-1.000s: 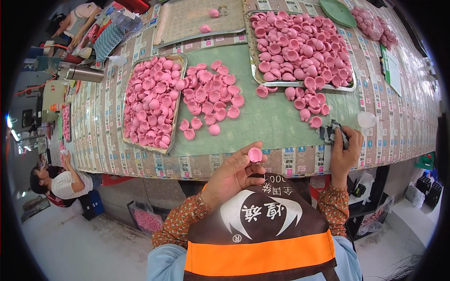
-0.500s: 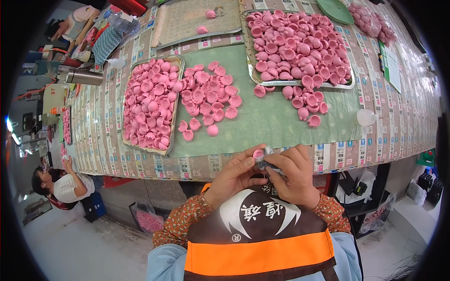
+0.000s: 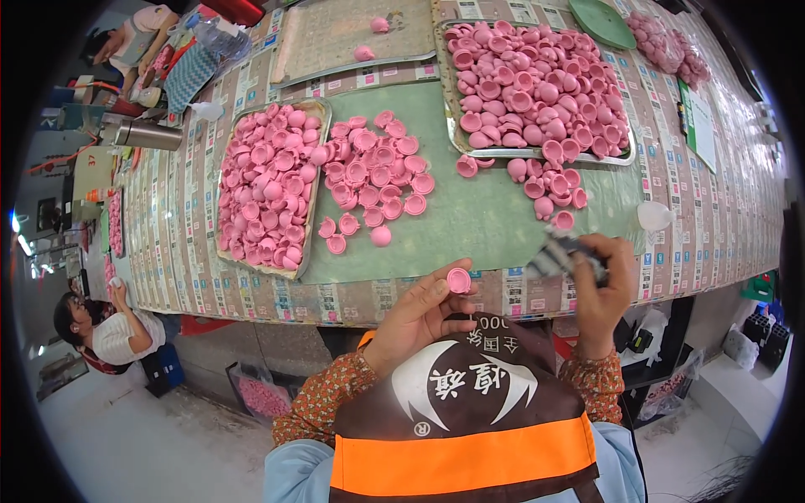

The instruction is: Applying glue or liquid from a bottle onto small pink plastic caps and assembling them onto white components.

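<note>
Near the table's front edge, my left hand (image 3: 419,312) pinches a small pink cup-shaped piece (image 3: 459,281), its hollow side facing up. To its right, my right hand (image 3: 605,289) grips a crumpled grey-and-white striped cloth (image 3: 563,256), blurred by motion, over the green mat (image 3: 470,222). Beyond the cloth lies a small cluster of loose pink pieces (image 3: 563,220), spilling from a heaped metal tray (image 3: 625,158). A second, narrower tray (image 3: 307,243) full of the same pieces stands at left, with a loose spread of pink pieces (image 3: 380,176) beside it.
A mostly bare tray (image 3: 327,42) with two pink pieces lies at the back. At right are a translucent white cup (image 3: 654,216), a green plate (image 3: 602,23) and bagged pink pieces (image 3: 654,42). A steel flask (image 3: 149,135) lies at left; another person (image 3: 117,331) sits beyond.
My right hand has drawn away from the pink piece to the right, taking the cloth with it. My left hand still holds the piece in nearly the same place.
</note>
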### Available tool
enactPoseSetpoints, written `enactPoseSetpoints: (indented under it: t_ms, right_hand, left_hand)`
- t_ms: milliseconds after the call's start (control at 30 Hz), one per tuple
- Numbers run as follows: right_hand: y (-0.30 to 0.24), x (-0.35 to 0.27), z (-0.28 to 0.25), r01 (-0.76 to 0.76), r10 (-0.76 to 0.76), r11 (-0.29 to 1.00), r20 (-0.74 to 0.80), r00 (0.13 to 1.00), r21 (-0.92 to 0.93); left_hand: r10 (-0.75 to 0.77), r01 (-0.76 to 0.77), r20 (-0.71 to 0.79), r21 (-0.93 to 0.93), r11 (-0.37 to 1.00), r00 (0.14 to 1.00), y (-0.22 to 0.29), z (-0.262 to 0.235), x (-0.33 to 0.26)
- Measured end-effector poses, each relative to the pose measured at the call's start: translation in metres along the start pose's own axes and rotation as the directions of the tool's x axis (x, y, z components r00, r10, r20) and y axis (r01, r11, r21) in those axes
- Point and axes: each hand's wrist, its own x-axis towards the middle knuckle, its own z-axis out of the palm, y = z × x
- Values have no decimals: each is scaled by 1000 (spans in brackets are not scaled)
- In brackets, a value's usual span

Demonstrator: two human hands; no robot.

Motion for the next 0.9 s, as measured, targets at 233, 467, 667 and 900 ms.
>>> enactPoseSetpoints:
  t_ms: [233,467,667,900]
  right_hand:
    - [0,24,-5,42,-180,761,-149,972,-648]
    - [1,27,43,121,-103,826,65,993,-551]
    - [5,29,53,90,-78,776,47,996,-624]
    - [-14,25,40,112,-77,905,100,992,-411]
  left_hand:
    - [6,-6,8,-47,999,1000,0,-3,1]
    - [23,-22,18,-88,996,1000,1,-1,3]
    - [35,-32,21,-120,992,999,1,-4,3]
    - [22,-22,2,-99,995,1000,1,4,4]
